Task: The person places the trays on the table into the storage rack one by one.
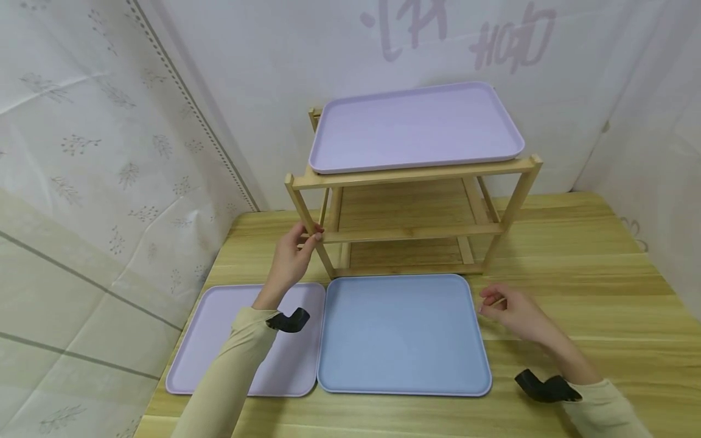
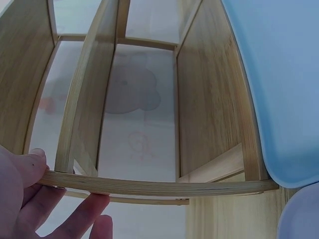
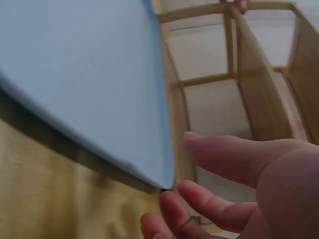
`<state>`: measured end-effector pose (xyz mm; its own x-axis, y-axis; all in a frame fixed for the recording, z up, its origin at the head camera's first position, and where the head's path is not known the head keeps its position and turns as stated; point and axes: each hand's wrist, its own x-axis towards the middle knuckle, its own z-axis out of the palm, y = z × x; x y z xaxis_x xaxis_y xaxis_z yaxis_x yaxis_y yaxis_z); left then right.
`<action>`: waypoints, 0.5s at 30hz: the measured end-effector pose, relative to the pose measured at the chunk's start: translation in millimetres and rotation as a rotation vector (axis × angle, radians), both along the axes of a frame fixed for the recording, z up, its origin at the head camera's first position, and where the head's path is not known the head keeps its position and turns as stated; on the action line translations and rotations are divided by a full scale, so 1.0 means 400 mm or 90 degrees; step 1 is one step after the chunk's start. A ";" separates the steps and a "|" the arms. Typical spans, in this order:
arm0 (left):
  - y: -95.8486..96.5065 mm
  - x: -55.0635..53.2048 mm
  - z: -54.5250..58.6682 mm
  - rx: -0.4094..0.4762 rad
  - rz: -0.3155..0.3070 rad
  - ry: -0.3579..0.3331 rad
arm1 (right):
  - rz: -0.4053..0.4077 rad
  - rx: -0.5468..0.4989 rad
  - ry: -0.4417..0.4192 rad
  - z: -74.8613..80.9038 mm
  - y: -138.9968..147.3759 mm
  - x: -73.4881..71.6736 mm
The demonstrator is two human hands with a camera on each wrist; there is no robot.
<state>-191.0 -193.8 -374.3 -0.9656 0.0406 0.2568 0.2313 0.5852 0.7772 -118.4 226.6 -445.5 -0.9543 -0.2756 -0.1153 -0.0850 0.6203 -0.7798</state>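
Three trays and a wooden rack (image 1: 411,234), seen from the head and both wrists. In the head view, a lilac tray (image 1: 416,128) lies on the rack's top; the blue tray (image 1: 405,334) lies on the table (image 1: 575,267) directly before the rack, with a second lilac tray (image 1: 219,331) beside it on the person's left. This view alone shows the upper tray. The left hand (image 1: 292,258) grips the rack's left front post (image 2: 164,186); the left wrist view adds the thumb on one side of that post, the fingers on the other, and a pale cloud-shaped print (image 2: 132,89) visible through the frame. The right hand (image 1: 517,313) is by the blue tray's right edge. Its wrist view reveals loosely bent fingers, a moderate gap separating thumb from forefinger, and the tray's corner at the fingertips; whether they touch it cannot be told.
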 end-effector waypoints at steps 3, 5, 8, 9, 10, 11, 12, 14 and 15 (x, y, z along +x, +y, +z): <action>0.000 0.001 0.000 0.001 0.002 0.004 | 0.018 0.021 -0.009 -0.032 -0.013 0.012; 0.000 0.000 -0.002 0.002 0.002 0.006 | 0.027 0.037 -0.001 -0.044 -0.018 0.018; 0.000 -0.001 -0.003 0.000 0.002 0.009 | 0.030 0.059 -0.005 -0.055 -0.023 0.025; 0.000 -0.001 -0.003 -0.001 0.002 0.010 | 0.030 0.064 -0.007 -0.057 -0.025 0.027; 0.000 -0.001 -0.003 -0.001 0.003 0.011 | 0.031 0.070 -0.006 -0.058 -0.026 0.029; 0.000 0.000 -0.004 -0.003 0.002 0.012 | 0.027 0.075 -0.010 -0.059 -0.027 0.030; 0.000 0.000 -0.003 -0.005 0.003 0.011 | 0.027 0.079 -0.011 -0.060 -0.028 0.031; 0.000 0.001 -0.003 -0.004 0.004 0.008 | 0.027 0.086 -0.012 -0.061 -0.031 0.033; 0.000 0.001 -0.003 -0.004 0.004 0.006 | 0.027 0.088 -0.013 -0.060 -0.032 0.033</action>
<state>-190.6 -194.0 -375.4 -0.9632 0.0360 0.2662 0.2353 0.5911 0.7715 -105.0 213.9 -469.6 -0.9394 -0.2950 -0.1745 -0.0977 0.7185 -0.6886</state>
